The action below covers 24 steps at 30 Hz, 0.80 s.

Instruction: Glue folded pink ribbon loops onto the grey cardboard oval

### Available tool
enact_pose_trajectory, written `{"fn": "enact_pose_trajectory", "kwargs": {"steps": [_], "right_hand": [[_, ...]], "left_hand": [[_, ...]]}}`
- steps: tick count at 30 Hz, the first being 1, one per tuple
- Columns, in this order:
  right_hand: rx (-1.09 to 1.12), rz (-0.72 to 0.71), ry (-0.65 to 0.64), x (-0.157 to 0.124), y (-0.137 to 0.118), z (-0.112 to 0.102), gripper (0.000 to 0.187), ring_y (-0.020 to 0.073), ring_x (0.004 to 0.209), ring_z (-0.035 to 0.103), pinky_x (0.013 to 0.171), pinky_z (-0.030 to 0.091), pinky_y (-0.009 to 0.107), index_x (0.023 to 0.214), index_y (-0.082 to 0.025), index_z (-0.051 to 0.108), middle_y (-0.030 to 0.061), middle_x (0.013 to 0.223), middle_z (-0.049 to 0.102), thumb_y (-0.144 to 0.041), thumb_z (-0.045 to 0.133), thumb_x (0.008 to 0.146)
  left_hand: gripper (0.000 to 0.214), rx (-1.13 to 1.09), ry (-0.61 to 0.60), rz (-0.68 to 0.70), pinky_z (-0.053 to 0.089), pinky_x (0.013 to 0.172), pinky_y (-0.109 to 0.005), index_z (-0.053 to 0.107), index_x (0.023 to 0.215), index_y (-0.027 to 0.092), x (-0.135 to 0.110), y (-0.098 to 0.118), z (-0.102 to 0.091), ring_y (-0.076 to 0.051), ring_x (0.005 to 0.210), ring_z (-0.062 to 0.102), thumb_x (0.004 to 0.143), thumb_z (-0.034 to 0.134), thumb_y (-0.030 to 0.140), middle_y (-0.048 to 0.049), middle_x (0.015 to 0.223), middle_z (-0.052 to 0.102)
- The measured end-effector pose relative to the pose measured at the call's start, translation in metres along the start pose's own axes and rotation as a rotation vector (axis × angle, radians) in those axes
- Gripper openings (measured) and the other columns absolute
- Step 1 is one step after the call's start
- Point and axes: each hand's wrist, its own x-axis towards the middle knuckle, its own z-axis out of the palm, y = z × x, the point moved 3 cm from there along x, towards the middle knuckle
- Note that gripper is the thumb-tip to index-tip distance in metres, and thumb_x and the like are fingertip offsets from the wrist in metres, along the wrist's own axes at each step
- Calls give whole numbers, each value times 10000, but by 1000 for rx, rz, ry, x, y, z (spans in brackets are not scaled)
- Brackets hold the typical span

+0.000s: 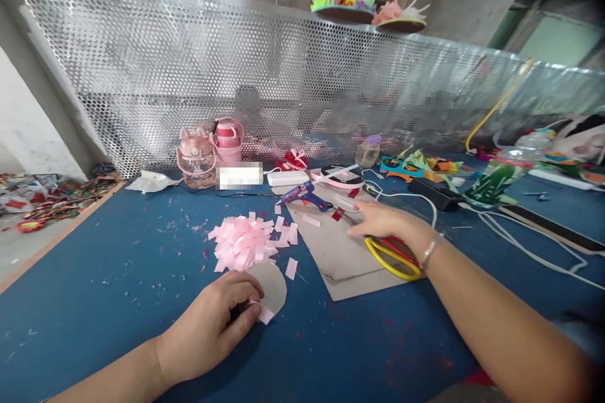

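Note:
My left hand [215, 321] is curled with its fingertips pinching a grey cardboard disc [270, 285] and a small pink paper strip [266, 315] on the blue table. Just beyond lies a heap of pink paper strips [242, 243]. My right hand [385, 223] lies palm down over yellow-handled scissors [392, 258] on a grey cardboard sheet [340, 258], fingers stretched toward the blades. A blue glue gun [305, 194] rests at the sheet's far edge.
A perforated metal screen [236, 75] backs the blue table [118, 289]. Pink bottles [212, 151], a white box [287, 177], a small jar [367, 151], cables [520, 245], colourful paper crafts [425, 167] and a black strip [553, 227] crowd the far and right side. Scraps litter the left ledge [42, 201].

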Motion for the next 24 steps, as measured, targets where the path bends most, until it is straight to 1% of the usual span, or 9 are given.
{"fn": "enact_pose_trajectory", "kwargs": {"steps": [2, 5, 8, 11, 15, 19, 21, 22, 24], "right_hand": [[-62, 84, -58, -24, 8, 1, 424, 358, 984, 674, 818, 543, 459, 1084, -144, 715, 184, 1111, 690, -414, 725, 757], [-131, 153, -45, -58, 8, 9, 434, 405, 1111, 622, 905, 502, 511, 1189, -159, 687, 184, 1207, 664, -396, 560, 848], [-179, 206, 12, -85, 9, 16, 455, 384, 1181, 587, 950, 488, 486, 1231, -131, 653, 185, 1270, 629, -331, 454, 874], [-202, 252, 39, -104, 18, 19, 437, 333, 1095, 639, 862, 538, 430, 1176, -139, 672, 163, 1247, 639, -322, 412, 876], [-227, 308, 82, -109, 47, 13, 434, 307, 990, 683, 755, 564, 394, 1136, -144, 695, 149, 1239, 647, -346, 416, 872], [-273, 336, 121, -95, 70, -4, 399, 331, 920, 695, 706, 554, 399, 1073, -95, 721, 200, 1107, 693, -278, 468, 824], [-290, 310, 128, -88, 58, -16, 364, 352, 888, 696, 676, 549, 411, 1032, -85, 731, 217, 1039, 708, -240, 512, 786], [-293, 275, 136, -85, 43, -21, 360, 361, 906, 692, 690, 548, 421, 1046, -91, 726, 216, 1048, 707, -231, 528, 779], [-264, 133, 168, -80, -5, -27, 383, 334, 1013, 670, 802, 541, 426, 1167, -146, 677, 177, 1191, 674, -261, 505, 845]], "left_hand": [[249, -7, -1, 7, 499, 860, -306, 616, 854, 194, 0, -1, 0, -189, 972, 613, 968, 397, 234, -76, 1059, 644], [241, -14, -5, 8, 496, 860, -305, 615, 849, 197, -1, -1, 1, -189, 976, 611, 964, 408, 238, -72, 1067, 641], [237, -19, -7, 0, 491, 860, -302, 618, 850, 200, -1, -2, 1, -187, 975, 609, 962, 412, 236, -67, 1059, 642], [235, -28, -4, -5, 484, 860, -297, 618, 850, 201, 0, -3, 1, -186, 976, 606, 960, 415, 240, -65, 1057, 643], [214, -45, 6, -11, 474, 843, -298, 595, 835, 198, 2, -3, 0, -193, 952, 603, 952, 425, 252, -66, 1039, 647], [223, -100, 11, -27, 444, 817, -298, 580, 813, 193, 3, -4, 0, -198, 911, 584, 954, 434, 286, -65, 999, 652], [248, -203, 34, -84, 422, 750, -285, 594, 793, 184, 4, -7, 0, -186, 818, 559, 947, 475, 337, -54, 890, 647], [270, -301, 65, -132, 405, 708, -277, 602, 776, 177, 5, -9, -1, -174, 761, 535, 935, 509, 375, -44, 821, 630], [337, -540, 159, -241, 369, 638, -259, 605, 747, 164, 5, -14, -2, -145, 669, 472, 893, 577, 466, -15, 705, 570]]}}
